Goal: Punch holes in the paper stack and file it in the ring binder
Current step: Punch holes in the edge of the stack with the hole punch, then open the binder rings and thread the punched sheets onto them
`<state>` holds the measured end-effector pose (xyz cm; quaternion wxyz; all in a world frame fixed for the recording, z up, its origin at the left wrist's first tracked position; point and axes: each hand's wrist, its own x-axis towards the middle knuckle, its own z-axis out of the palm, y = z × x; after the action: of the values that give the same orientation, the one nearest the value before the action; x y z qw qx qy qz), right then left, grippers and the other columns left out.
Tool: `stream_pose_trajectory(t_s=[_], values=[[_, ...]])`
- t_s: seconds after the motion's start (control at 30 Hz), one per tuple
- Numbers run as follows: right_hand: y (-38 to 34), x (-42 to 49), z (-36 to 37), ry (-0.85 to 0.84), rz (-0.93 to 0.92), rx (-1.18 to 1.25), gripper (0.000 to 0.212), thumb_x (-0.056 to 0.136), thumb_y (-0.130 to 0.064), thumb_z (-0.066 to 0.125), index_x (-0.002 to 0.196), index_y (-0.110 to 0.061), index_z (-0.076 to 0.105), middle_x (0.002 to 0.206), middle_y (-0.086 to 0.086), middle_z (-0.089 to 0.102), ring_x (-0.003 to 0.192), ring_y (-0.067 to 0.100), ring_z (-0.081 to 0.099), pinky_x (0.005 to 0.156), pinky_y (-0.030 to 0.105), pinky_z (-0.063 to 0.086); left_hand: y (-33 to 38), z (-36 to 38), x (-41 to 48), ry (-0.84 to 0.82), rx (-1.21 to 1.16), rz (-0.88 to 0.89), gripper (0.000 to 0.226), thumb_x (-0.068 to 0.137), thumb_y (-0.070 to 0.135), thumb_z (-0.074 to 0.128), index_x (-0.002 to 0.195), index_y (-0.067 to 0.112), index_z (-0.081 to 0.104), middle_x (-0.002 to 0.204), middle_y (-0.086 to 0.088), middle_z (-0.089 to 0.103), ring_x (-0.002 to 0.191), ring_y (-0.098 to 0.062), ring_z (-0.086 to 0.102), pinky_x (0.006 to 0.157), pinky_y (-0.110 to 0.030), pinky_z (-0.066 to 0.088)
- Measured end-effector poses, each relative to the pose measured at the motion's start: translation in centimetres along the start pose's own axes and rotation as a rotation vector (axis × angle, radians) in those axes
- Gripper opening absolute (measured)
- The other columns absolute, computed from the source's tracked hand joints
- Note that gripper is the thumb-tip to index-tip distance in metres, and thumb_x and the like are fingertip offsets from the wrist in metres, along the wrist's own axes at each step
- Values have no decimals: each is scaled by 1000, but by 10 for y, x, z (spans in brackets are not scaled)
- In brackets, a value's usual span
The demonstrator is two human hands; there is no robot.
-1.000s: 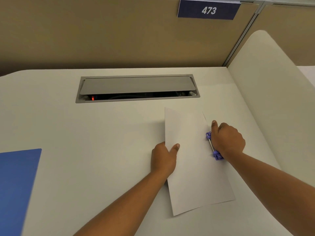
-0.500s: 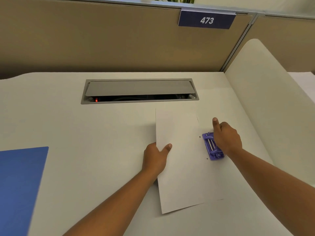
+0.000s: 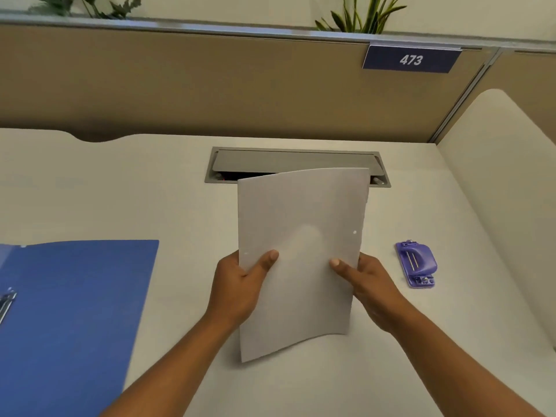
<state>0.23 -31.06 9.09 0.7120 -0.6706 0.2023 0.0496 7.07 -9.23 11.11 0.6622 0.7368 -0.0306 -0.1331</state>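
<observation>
Paper stack: held up over the middle of the desk, both hands on it. The sheets bow slightly. The top edge overlaps the grey cable hatch in this view. I cannot tell whether the low near corner touches the desk.

Left hand: grips the stack's left edge, thumb laid across the front face and fingers curled behind, out of sight.

Right hand: grips the right edge the same way, thumb on the front and fingers behind the sheets. Both hands are closed firmly on the paper, level with each other, about midway down the sheets.

Marks on the paper: one small round hole near the right edge, above the right thumb. A faint pale dot sits near the left edge, too small to tell what it is.

Hole punch: purple, lying flat on the desk to the right of the right hand, apart from it, with nothing touching it.

Ring binder: blue, lying open on the left near part of the desk, well apart from the paper. Its metal rings just show at the left edge of the view.

Far side: tan partition with a blue plate reading 473, and plant leaves above it. A pale curved panel bounds the desk on the right.
</observation>
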Motion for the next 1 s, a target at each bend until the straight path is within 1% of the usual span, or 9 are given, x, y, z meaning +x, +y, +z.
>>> stream_pose_trajectory(t_s=[0.13, 0.23, 0.3, 0.43, 0.63, 0.73, 0.83, 0.9, 1.0], values=[[-9, -13, 38, 20, -161, -35, 23, 91, -25, 61, 105, -14, 74, 101, 3, 78, 92, 20, 75, 75, 27, 59, 11, -35, -18, 86, -14, 103, 8, 77, 26, 72, 83, 30, 68, 74, 24, 73, 74, 4, 70, 61, -8, 51], [-7, -19, 60, 44, -279, -183, 21, 93, -24, 63, 94, -8, 77, 91, 6, 78, 86, 23, 74, 76, 35, 60, 9, -54, -28, 133, 18, 185, 30, 76, 7, 76, 85, 33, 65, 75, 33, 70, 77, 13, 67, 66, -1, 46], [-3, -23, 72, 52, -311, -248, 15, 94, -20, 62, 91, -15, 76, 90, 2, 77, 84, 18, 72, 75, 32, 57, 1, -63, -32, 144, 19, 178, 36, 73, 3, 79, 86, 33, 64, 76, 34, 70, 78, 13, 66, 65, -1, 46], [7, -30, 86, 37, -309, -308, 24, 92, -15, 64, 98, -38, 66, 97, -17, 71, 89, 3, 68, 69, 19, 55, -16, -67, -31, 129, 55, 81, 22, 72, 19, 82, 83, 29, 66, 69, 30, 70, 69, 10, 66, 56, -6, 48], [-3, -32, 89, 83, -286, -353, 14, 94, -17, 61, 94, -28, 69, 92, -6, 74, 83, 5, 69, 69, 12, 52, -9, -75, -24, 31, -26, 50, 18, 75, 20, 80, 89, 27, 72, 82, 16, 76, 81, -1, 71, 69, -13, 54], [-14, -36, 86, 10, -194, -319, 13, 90, -28, 64, 101, -31, 70, 99, -4, 77, 87, 11, 74, 76, 27, 60, -5, -88, -22, -62, -49, -65, 29, 71, 27, 82, 98, 23, 71, 93, 8, 77, 90, -11, 73, 81, -30, 58], [-18, -43, 89, -89, -69, -236, 24, 86, -29, 66, 106, -16, 72, 100, 4, 78, 89, 22, 75, 77, 37, 61, -5, -102, -24, -133, -56, -212, 46, 70, 35, 84, 111, 21, 67, 102, 4, 76, 95, -16, 72, 89, -41, 57], [-16, -47, 93, -144, 1, -186, 26, 88, -25, 67, 107, -7, 72, 101, 10, 78, 92, 29, 75, 78, 40, 60, -7, -110, -28, -144, -46, -309, 49, 69, 44, 83, 109, 21, 66, 102, 5, 75, 95, -15, 71, 91, -40, 55], [-9, -54, 102, -170, 76, -127, 26, 91, -18, 64, 110, -1, 70, 104, 18, 75, 95, 36, 73, 82, 44, 58, -16, -125, -40, -92, -27, -393, 51, 72, 61, 72, 87, 13, 63, 86, 4, 72, 80, -15, 67, 83, -31, 51]])
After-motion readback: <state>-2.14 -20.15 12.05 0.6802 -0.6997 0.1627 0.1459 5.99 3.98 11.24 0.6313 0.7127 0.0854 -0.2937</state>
